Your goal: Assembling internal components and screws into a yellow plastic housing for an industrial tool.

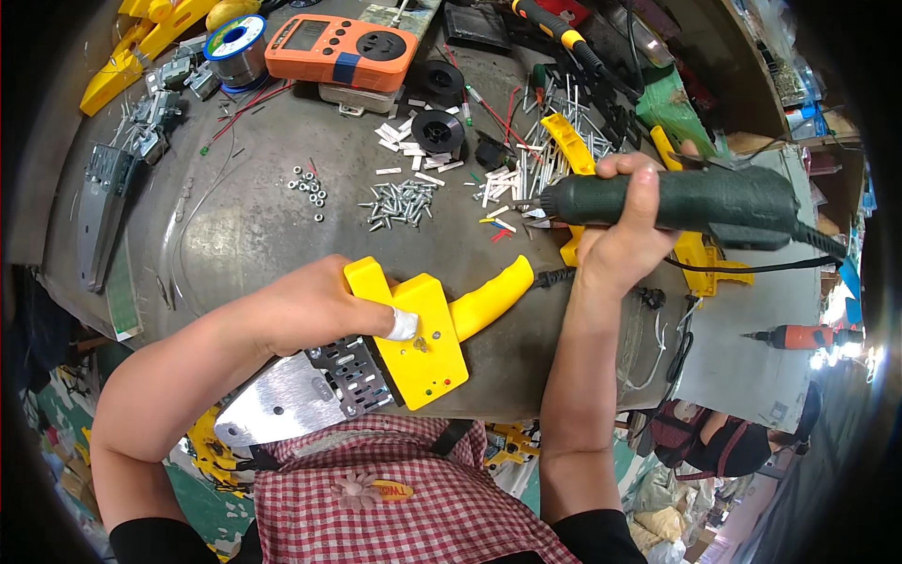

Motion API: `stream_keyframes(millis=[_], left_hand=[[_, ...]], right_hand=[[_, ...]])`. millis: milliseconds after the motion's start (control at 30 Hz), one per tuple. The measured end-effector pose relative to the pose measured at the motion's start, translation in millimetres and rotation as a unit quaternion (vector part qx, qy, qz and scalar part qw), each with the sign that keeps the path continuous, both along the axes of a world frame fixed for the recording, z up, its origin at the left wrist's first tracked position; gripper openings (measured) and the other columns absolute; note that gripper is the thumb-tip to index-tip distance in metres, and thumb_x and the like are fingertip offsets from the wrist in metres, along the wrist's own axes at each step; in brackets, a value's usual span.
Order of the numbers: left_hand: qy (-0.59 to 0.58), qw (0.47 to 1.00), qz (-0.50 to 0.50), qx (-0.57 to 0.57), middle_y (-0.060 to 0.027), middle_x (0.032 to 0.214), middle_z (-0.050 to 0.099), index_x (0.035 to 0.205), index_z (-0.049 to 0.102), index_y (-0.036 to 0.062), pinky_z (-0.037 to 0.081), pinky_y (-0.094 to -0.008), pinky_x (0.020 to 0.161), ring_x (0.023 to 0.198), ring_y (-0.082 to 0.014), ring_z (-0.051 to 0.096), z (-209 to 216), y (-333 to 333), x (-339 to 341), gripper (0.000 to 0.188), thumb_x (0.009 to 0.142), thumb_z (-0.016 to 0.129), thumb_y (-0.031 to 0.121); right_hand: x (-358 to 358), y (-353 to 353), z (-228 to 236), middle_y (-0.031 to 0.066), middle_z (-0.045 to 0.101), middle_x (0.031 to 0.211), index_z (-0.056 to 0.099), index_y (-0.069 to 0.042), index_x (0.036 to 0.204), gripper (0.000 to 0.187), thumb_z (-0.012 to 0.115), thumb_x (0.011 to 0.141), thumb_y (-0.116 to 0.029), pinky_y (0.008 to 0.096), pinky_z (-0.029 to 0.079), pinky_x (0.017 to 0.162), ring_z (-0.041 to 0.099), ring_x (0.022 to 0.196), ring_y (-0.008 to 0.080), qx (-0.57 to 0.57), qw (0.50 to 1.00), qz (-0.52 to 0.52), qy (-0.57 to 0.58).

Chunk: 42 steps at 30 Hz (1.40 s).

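My left hand, its thumb wrapped in white tape, grips a yellow pipe welding iron near the table's front edge. The iron's pointed metal heating plate extends to the lower left, and its curved handle points up to the right, with a black cord at its end. Farther right, my right hand is closed around a dark green electric screwdriver, held level with its tip toward the left. The tip is raised above and apart from the iron. Small screws show in the yellow housing.
Loose screws, nuts and white tubes lie beyond my hands. An orange meter and a solder spool stand at the back. Metal heating plates lie left. A red electric screwdriver hangs or lies right.
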<state>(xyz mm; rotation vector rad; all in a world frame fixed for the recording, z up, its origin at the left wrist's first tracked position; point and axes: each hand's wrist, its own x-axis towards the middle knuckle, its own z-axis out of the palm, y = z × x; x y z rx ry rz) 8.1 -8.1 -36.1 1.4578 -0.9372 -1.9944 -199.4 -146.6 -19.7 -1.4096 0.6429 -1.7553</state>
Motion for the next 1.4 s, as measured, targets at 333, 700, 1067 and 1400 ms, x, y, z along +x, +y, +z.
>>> stream_keyframes(millis=[333,700,1067,1400], left_hand=[[0.016,1.000,-0.002,-0.006,-0.0092,0.101,0.066,0.112,0.061,-0.0035,0.044,-0.0272,0.084,0.091,-0.0157,0.060,-16,1,1,0.053,0.072,0.075,0.028],[0.060,0.998,0.007,0.004,-0.0114,0.108,0.064,0.118,0.057,-0.0042,0.044,-0.0278,0.088,0.096,-0.0160,0.060,-18,1,1,0.055,0.074,0.073,0.023],[0.070,0.997,0.042,-0.011,-0.0085,0.089,0.067,0.097,0.065,-0.0040,0.049,-0.0278,0.074,0.078,-0.0150,0.063,-12,2,-3,0.037,0.073,0.073,0.022],[0.035,0.999,-0.007,-0.019,-0.0089,0.102,0.066,0.113,0.060,-0.0040,0.045,-0.0275,0.082,0.089,-0.0150,0.060,-5,0,2,0.054,0.074,0.074,0.031]], right_hand=[[-10,78,35,0.0021,0.042,0.079,0.033,0.001,0.134,0.061,0.055,0.087,-0.031,0.0281,0.036,0.067,0.042,0.069,0.0116,0.006,0.960,0.245,-0.137],[9,97,23,0.0009,0.046,0.075,0.030,-0.002,0.136,0.070,0.062,0.084,-0.035,0.0263,0.039,0.062,0.045,0.062,0.0096,0.041,0.974,0.210,-0.074],[4,101,21,0.0034,0.051,0.076,0.016,-0.008,0.144,0.085,0.066,0.083,-0.041,0.0314,0.044,0.057,0.052,0.059,0.0158,0.030,0.977,0.192,-0.085],[10,126,26,0.0016,0.050,0.076,0.027,-0.010,0.140,0.079,0.071,0.080,-0.038,0.0270,0.038,0.058,0.050,0.061,0.0118,-0.053,0.974,0.218,-0.009]])
